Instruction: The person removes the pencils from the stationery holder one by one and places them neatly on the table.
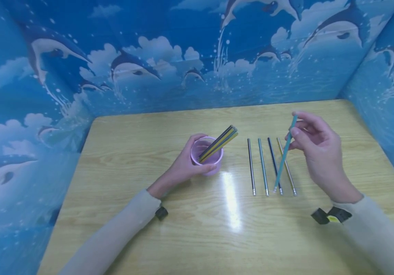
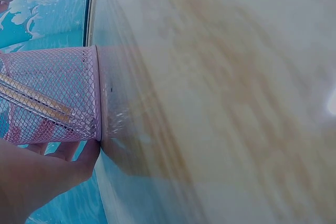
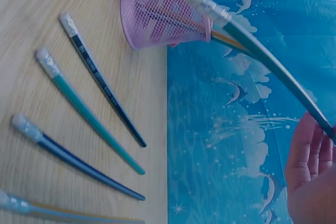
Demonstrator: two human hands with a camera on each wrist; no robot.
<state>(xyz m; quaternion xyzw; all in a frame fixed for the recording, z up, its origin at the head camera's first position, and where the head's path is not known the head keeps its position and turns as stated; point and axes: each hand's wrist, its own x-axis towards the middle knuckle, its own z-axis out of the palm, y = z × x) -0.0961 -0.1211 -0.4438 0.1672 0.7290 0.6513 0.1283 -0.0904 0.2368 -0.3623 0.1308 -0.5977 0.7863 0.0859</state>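
Observation:
My left hand (image 1: 186,162) grips a pink mesh pencil cup (image 1: 214,167) standing on the table, thumb in front and fingers behind. Several pencils (image 1: 219,143) lean out of the cup toward the right, dark and yellow ones among them. Above the table at the right, my right hand (image 1: 320,151) pinches a teal pencil (image 1: 284,160) near its upper end, its eraser end pointing down. Beneath and left of it, a row of pencils lies on the table: a black one (image 3: 102,82), a green one (image 3: 94,116), a dark blue one (image 3: 84,161) and a yellow one (image 3: 79,212).
The wood-grain table (image 1: 125,145) is bordered by a blue dolphin-print backdrop (image 1: 169,88) at the back and sides. A bright glare patch (image 1: 231,202) shows on the tabletop between the cup and the row. Small dark devices (image 1: 332,215) sit at both sleeve cuffs.

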